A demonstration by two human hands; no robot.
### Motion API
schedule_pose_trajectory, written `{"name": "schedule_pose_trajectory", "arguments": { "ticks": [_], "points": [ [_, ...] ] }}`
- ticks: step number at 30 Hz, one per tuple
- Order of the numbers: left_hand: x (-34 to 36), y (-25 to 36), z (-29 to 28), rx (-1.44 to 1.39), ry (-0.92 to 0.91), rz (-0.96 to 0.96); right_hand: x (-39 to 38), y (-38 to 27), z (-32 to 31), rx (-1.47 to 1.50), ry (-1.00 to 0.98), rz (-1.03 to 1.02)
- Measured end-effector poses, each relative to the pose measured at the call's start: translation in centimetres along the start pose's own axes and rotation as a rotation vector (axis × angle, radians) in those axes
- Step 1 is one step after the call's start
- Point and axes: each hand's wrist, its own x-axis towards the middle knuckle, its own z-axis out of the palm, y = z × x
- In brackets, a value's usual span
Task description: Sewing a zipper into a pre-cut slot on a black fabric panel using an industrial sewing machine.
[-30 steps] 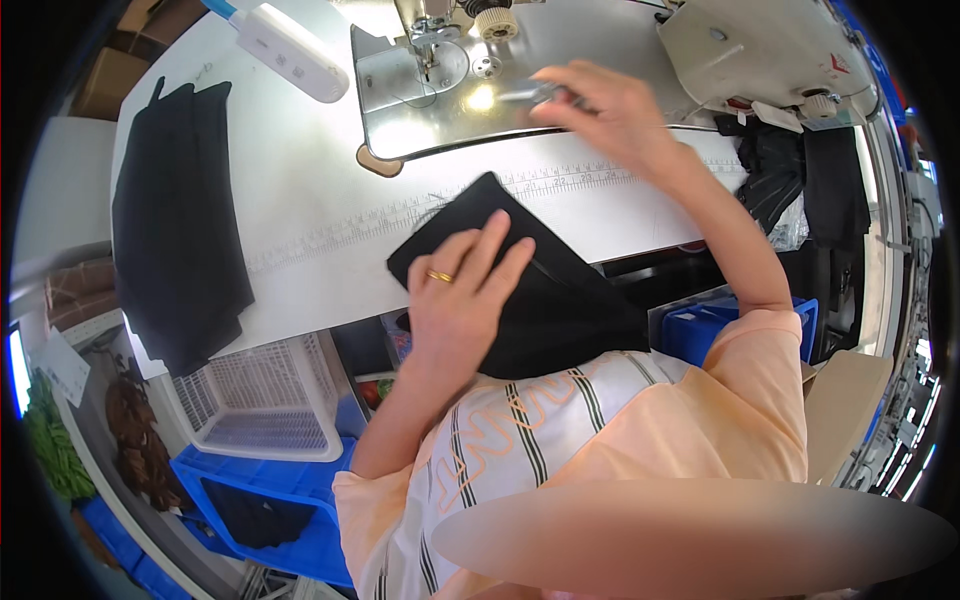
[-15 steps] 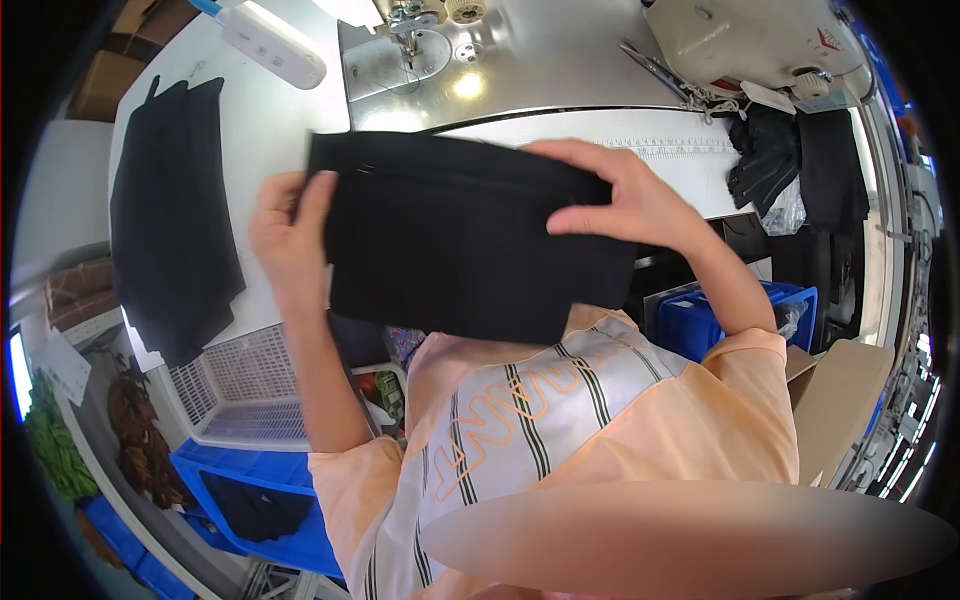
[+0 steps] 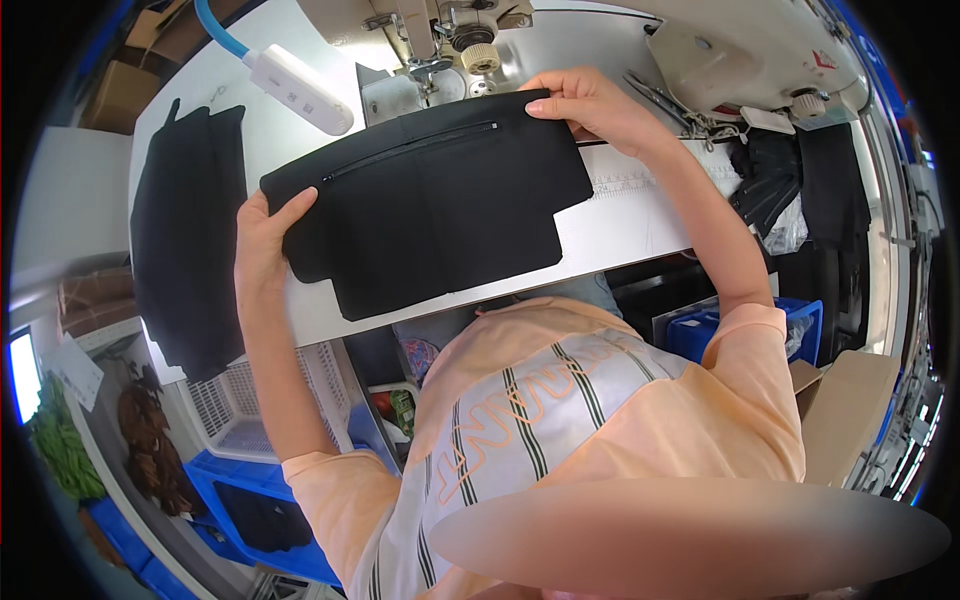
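A black fabric panel point(image 3: 440, 215) with notched lower corners is stretched between my two hands, over the white table edge. Along its upper part runs a closed black zipper point(image 3: 410, 152). My left hand point(image 3: 264, 235) pinches the panel's left edge, thumb on top. At the upper right corner my right hand point(image 3: 590, 108) grips it, with the thumb in front and the fingers mostly behind. Just beyond the panel's top edge is the needle area of a sewing machine point(image 3: 432, 78). Part of the machine bed is hidden by the fabric.
Black fabric pieces point(image 3: 190, 240) lie stacked on the table's left side. A white device on a blue cable point(image 3: 300, 90) sits by the machine. Tweezers point(image 3: 655, 100) and black zippers point(image 3: 765, 165) lie at right. A white basket point(image 3: 235, 410) and blue crates point(image 3: 210, 480) stand lower left.
The panel has moved forward toward the machine and tilted, its right side higher. It is now spread flat with the zipper showing. My right hand has shifted to the upper corner.
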Motion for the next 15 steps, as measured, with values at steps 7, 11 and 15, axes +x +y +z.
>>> {"name": "schedule_pose_trajectory", "arguments": {
  "ticks": [7,11,15],
  "points": [
    [0.3,-1.3,-1.0,0.061,0.03,-0.003,0.0,-0.1,0.3,0.049,0.025,-0.006],
    [0.4,-1.3,-0.6,0.061,0.007,-0.018,0.2,-0.1,0.7,0.092,0.023,-0.029],
    [-0.4,-1.1,1.6,0.895,0.338,0.657,0.0,-0.6,1.0,0.087,0.023,-0.01]
  ]
}}
